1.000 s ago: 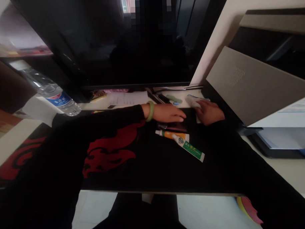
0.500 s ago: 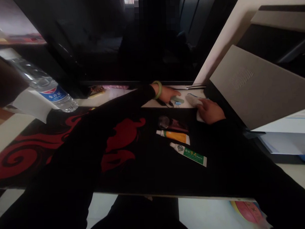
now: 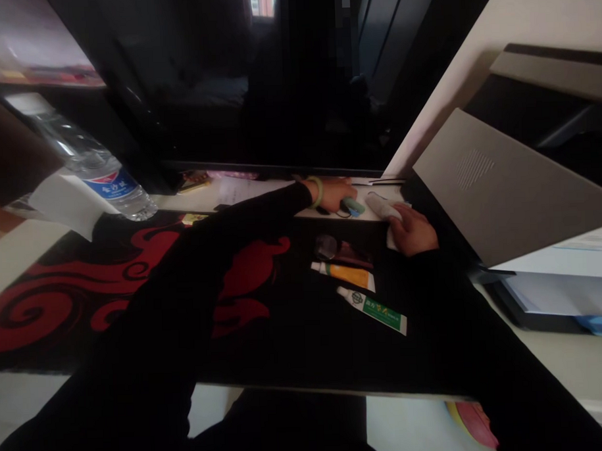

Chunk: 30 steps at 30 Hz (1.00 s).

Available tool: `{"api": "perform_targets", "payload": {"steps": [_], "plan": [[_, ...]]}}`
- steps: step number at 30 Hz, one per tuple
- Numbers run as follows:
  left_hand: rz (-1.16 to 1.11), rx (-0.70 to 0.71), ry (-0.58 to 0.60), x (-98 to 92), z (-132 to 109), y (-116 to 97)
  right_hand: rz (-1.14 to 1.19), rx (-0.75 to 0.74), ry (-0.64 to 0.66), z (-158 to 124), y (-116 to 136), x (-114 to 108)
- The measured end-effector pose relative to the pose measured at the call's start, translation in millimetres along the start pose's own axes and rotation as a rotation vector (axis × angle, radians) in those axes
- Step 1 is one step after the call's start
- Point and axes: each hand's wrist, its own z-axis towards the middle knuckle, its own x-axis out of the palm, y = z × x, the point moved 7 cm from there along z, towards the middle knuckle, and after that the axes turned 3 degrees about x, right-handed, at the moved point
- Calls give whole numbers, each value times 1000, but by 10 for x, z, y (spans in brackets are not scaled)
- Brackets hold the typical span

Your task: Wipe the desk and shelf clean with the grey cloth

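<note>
My left hand (image 3: 333,194), with a pale green bangle at the wrist, reaches to the white strip of desk below the monitor. Its fingers are curled at a small rounded pale-green object (image 3: 353,205), which has a bit of blue by it. My right hand (image 3: 416,232) is closed round a white cloth (image 3: 379,206), pressed on the desk to the right of the green object. In front of the hands, on the black mat, lie a yellow tube (image 3: 351,275), a green-and-white tube (image 3: 383,313), a round clear piece (image 3: 325,247) and a dark flat packet (image 3: 355,252).
The large dark monitor (image 3: 202,91) stands behind the hands. A water bottle (image 3: 114,182) leans in view at the left beside white paper (image 3: 65,197). At the right are a grey box-like device (image 3: 507,185) and a paper tray (image 3: 560,295). The mat (image 3: 296,357) covers the desk front.
The view has shifted slightly. My left fingers have curled in closer to the green object. My right hand has moved slightly with the cloth still in it.
</note>
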Motion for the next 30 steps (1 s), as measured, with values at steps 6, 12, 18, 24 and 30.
{"api": "perform_targets", "payload": {"steps": [6, 12, 18, 24, 30], "plan": [[-101, 76, -44, -117, -146, -52, -2, -1, -3, -29, 0, -24], [-124, 129, -98, -311, -492, -133, -9, 46, 14, -34, 29, -12], [-168, 4, -109, -409, -1117, -331, -20, 78, 43, -32, 123, -36], [-355, -170, -76, -55, -1521, -515, -47, 51, 19, -14, 122, -9], [-478, -24, -76, -7, -1398, -684, 50, 54, -25, 48, -33, 52]]}}
